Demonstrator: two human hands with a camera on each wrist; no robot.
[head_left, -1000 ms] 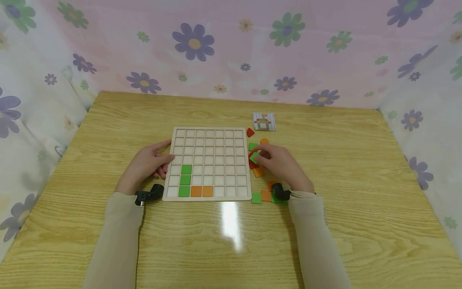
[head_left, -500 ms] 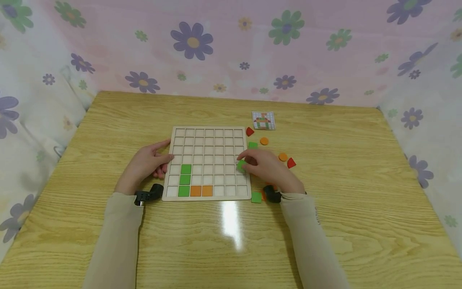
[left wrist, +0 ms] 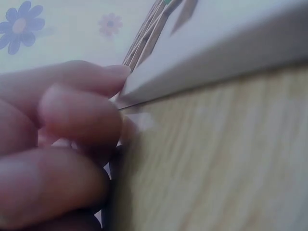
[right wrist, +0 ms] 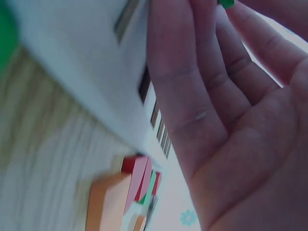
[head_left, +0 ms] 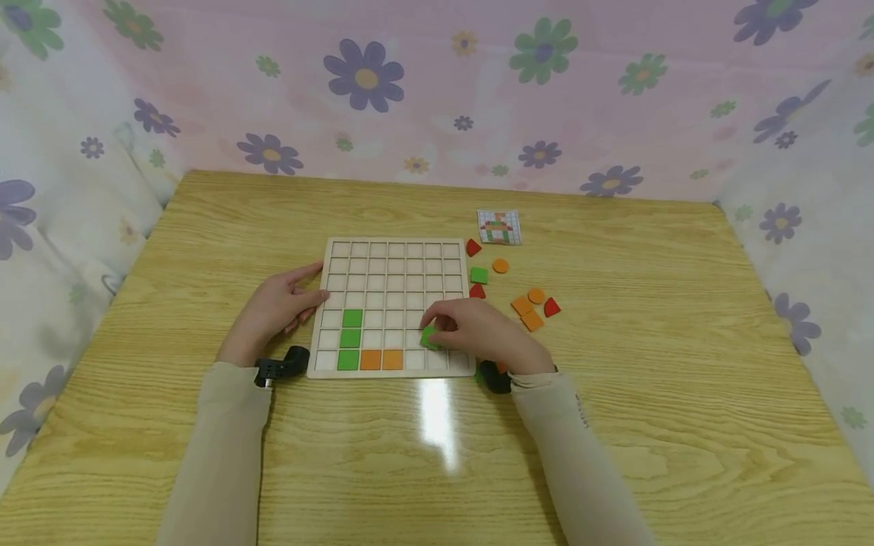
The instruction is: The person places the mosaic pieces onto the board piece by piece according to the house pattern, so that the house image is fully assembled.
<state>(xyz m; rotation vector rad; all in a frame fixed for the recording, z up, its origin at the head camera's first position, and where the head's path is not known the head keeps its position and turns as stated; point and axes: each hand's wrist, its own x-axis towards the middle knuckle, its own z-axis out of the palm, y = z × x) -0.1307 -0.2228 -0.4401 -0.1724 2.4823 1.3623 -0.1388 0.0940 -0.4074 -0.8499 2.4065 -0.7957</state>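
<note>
Wooden, the board is seemingly steadied by the loose-fingered left hand while a green tile is pinched by the right hand.

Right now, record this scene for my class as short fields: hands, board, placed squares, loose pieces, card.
Left hand: touches the left edge of the board
Right hand: pinches a green tile at the board's near right part; contact with the board unclear
Board: wooden grid, flat on the table
Placed: three green squares in one column; two orange squares along the nearest row
Loose, right of board: red pieces, orange discs, other tiles, some partly hidden
Card: coloured grid pattern, beyond the loose pieces
</note>
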